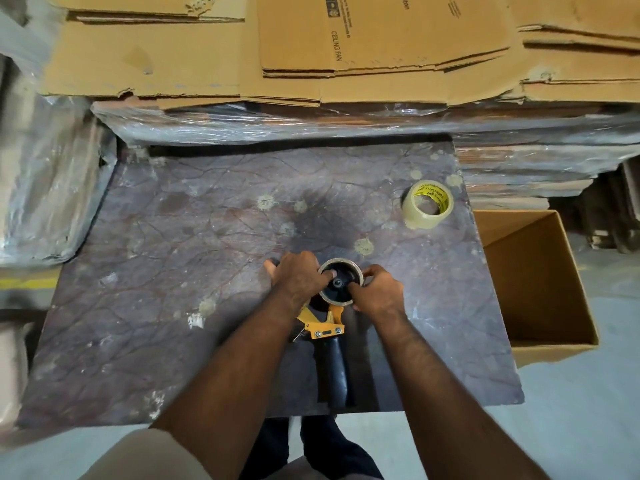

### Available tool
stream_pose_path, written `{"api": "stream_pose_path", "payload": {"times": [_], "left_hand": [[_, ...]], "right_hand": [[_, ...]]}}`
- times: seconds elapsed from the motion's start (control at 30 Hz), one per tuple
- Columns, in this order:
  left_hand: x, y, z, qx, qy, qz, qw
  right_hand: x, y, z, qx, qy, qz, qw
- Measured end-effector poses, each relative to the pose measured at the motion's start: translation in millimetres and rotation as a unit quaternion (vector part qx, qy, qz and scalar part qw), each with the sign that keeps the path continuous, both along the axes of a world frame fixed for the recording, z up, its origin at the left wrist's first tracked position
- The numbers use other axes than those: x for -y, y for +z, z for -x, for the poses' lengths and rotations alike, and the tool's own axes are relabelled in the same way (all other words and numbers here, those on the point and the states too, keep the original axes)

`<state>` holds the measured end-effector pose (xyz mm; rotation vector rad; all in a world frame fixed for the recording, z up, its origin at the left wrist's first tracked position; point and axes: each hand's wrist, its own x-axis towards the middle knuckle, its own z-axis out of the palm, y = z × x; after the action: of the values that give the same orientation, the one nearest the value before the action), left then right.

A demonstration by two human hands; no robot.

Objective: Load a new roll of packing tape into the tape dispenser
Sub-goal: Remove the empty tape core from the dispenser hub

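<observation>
A tape dispenser (pixel 325 329) with a yellow frame and a black handle lies on the marble slab (pixel 173 271), handle toward me. On its black hub sits an empty cardboard core (pixel 341 271). My left hand (pixel 298 277) grips the core's left rim, thumb on the hub. My right hand (pixel 379 289) pinches the core's right rim, one finger inside it. A new roll of clear tape (pixel 427 204) with a yellow printed core lies apart at the slab's far right.
An open cardboard box (pixel 540 289) stands on the floor to the right of the slab. Flattened cartons (pixel 311 57) are stacked on plastic-wrapped bundles (pixel 277 123) behind. More wrapped goods (pixel 45 188) lie to the left.
</observation>
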<state>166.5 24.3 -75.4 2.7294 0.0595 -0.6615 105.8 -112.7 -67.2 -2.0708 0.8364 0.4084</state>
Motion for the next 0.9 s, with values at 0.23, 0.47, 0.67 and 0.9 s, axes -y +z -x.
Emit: {"api": "stream_pose_path", "payload": {"times": [0.23, 0.47, 0.67, 0.9], "left_hand": [[-15, 2, -3, 0.008, -0.039, 0.061, 0.997], [4, 9, -5, 0.073, -0.091, -0.09, 0.989], [5, 8, -6, 0.102, -0.094, -0.081, 0.987], [-7, 0, -5, 0.061, -0.038, 0.08, 0.994]], "right_hand": [[16, 1, 9, -0.005, 0.009, -0.233, 0.972], [7, -7, 14, 0.06, 0.097, -0.166, 0.98], [7, -7, 20, 0.069, 0.064, -0.179, 0.979], [6, 6, 5, 0.001, -0.019, -0.17, 0.985]]}}
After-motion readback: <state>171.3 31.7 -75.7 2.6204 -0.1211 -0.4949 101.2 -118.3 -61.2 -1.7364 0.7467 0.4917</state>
